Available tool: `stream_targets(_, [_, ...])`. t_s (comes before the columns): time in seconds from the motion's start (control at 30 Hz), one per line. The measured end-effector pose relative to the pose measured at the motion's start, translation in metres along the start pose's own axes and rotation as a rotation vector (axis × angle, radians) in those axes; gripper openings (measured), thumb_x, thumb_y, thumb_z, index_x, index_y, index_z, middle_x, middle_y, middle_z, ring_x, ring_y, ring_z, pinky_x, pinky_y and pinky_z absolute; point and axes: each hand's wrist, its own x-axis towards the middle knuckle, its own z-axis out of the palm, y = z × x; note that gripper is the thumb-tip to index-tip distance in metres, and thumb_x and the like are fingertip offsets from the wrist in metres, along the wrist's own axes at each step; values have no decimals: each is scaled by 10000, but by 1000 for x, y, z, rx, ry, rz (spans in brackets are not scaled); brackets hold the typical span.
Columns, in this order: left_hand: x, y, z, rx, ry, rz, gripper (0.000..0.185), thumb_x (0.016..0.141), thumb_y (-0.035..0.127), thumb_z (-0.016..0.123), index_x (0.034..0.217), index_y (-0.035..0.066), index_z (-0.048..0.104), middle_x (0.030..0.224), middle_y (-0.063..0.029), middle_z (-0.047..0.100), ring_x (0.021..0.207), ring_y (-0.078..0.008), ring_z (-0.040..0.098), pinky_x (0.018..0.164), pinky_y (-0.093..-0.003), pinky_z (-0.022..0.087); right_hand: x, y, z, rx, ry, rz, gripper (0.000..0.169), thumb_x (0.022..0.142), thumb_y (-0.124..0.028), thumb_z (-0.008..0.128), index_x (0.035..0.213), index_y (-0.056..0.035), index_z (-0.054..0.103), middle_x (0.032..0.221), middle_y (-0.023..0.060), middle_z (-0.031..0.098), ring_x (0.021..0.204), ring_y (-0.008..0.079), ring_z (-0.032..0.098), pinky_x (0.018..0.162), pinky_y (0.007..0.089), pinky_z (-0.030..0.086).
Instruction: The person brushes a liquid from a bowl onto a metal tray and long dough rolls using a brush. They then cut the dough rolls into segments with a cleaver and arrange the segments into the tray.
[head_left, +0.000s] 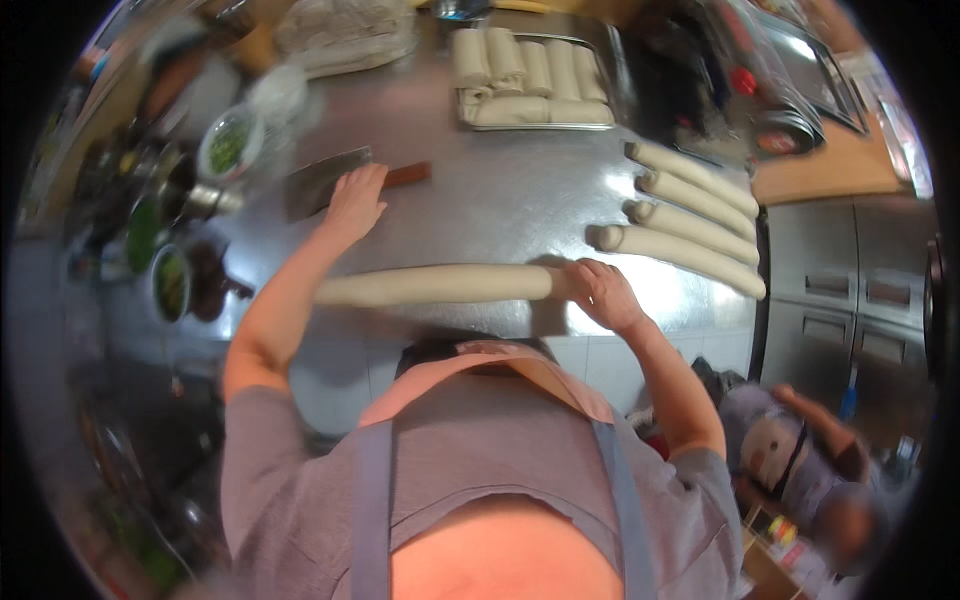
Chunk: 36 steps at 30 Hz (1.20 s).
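Observation:
My left hand (358, 201) lies over a cleaver (319, 180), where its broad metal blade meets the wooden handle (407, 175). Its fingers hide that joint, so whether they grip it cannot be made out. A long, smooth roll of pale dough (442, 285) stretches along the near edge of the steel worktop (487, 202). My right hand (604, 292) is curled around the roll's right end. The left end of the roll passes behind my left forearm. To the right, several similar dough rolls (682, 259) lie side by side.
A metal tray (540, 126) at the back holds several shorter dough rolls (532, 71). Bowls of chopped greens (229, 146) stand at left, near a plastic-wrapped bundle (345, 37). Steel cabinets (814, 262) border the right side. Another person (787, 450) is at lower right.

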Motion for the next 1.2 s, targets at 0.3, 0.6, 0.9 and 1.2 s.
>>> stream_targets(0.3, [107,-4,45,209,86,14,161,862,129,564,1004,83,624,967,-159,629,899,-382,604,760,-477,477,-169,176,-46,-191,249,601,402,774,-89,685,1157,-46,571,1148,162,596,1055,370,554,907,440,453])
stream_targets(0.6, [155,349,58,-381,-406,236,575,774,312,724,1234,23,537,1223,-162,558,1146,-344,513,961,-447,409,-235,335,-92,-635,98,845,717,706,-34,674,1364,-104,398,1394,122,435,1325,303,377,1086,483,309])
stream_targets(0.9, [157,383,116,-193,-175,282,571,713,248,749,1167,28,483,1102,-148,532,1064,-315,513,873,-432,425,-188,376,-124,-348,-108,481,459,773,-151,651,1198,-100,483,1140,141,571,1063,358,559,885,496,432])
stream_targets(1.2, [165,382,101,2,-45,478,223,718,131,661,917,31,653,875,-101,656,816,-249,631,671,-364,478,-178,250,-225,-549,-379,633,311,684,-95,638,973,-52,532,996,155,607,959,385,604,795,479,496])
